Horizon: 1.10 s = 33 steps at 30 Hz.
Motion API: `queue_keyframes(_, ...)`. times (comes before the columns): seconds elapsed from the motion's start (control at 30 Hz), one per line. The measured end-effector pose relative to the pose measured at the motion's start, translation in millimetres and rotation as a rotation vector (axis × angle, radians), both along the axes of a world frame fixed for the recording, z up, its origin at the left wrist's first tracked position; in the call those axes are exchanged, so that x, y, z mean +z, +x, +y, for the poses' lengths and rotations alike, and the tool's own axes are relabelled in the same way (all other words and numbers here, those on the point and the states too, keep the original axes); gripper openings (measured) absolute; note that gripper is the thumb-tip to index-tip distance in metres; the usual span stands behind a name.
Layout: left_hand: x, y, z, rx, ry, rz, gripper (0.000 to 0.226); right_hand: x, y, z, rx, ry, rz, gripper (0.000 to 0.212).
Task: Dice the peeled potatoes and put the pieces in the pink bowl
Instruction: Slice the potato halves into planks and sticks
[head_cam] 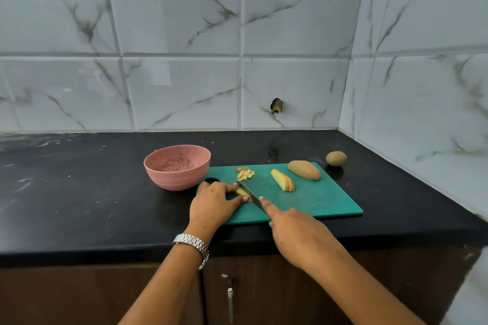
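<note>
Potato piece [242, 192]: it lies near the left end of the green cutting board [317, 203], pinned under our left hand [214, 206] so it cannot roll under the blade.
Left hand: its fingers [231, 187] curl over the piece and the thumb sits at the near end, gripping it. We judge the tips are kept back from the edge for safety.
Right hand [295, 232]: it is wrapped round the handle of the knife [250, 192], which the hand hides. The forefinger lies straight along the spine to steer the cut.
Blade: it slants across the piece, edge down, just beside the left fingertips.
Diced pieces [245, 174]: a small heap at the board's far edge, near the pink bowl [174, 179] and handy for moving over. We see only specks inside the bowl.
Sliced half [283, 180]: its slices are fanned mid-board, waiting to be crosscut.
Whole potato [304, 170]: it sits at the board's far right, and a small potato [336, 158] sits off the board on the bench [79, 192].
Stage: early in the dicing, we judge.
</note>
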State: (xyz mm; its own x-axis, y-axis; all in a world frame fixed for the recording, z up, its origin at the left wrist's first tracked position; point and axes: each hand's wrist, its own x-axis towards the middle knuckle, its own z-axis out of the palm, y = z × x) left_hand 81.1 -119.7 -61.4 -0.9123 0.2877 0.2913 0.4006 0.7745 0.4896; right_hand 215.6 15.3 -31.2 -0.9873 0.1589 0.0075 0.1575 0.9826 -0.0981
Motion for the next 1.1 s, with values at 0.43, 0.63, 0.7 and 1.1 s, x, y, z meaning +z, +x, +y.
queue_keyframes(0.43,2.0,4.6,-0.8,-0.009,0.045,-0.017,0.054,11.3,-1.2,3.7,0.009,-0.01,-0.01,0.055)
queue_keyframes(0.63,1.5,5.1,-0.8,-0.004,0.062,0.015,0.054,5.2,-9.4,0.0,0.007,0.003,0.043,0.057)
queue_keyframes(0.7,2.2,6.3,-0.5,0.003,0.068,0.036,0.053,7.8,-7.1,4.6,0.012,-0.036,0.056,0.054)
queue_keyframes(1.1,1.0,4.0,-1.5,-0.038,0.04,0.048,0.029,12.0,-1.4,-8.5,0.037,-0.017,0.032,0.054)
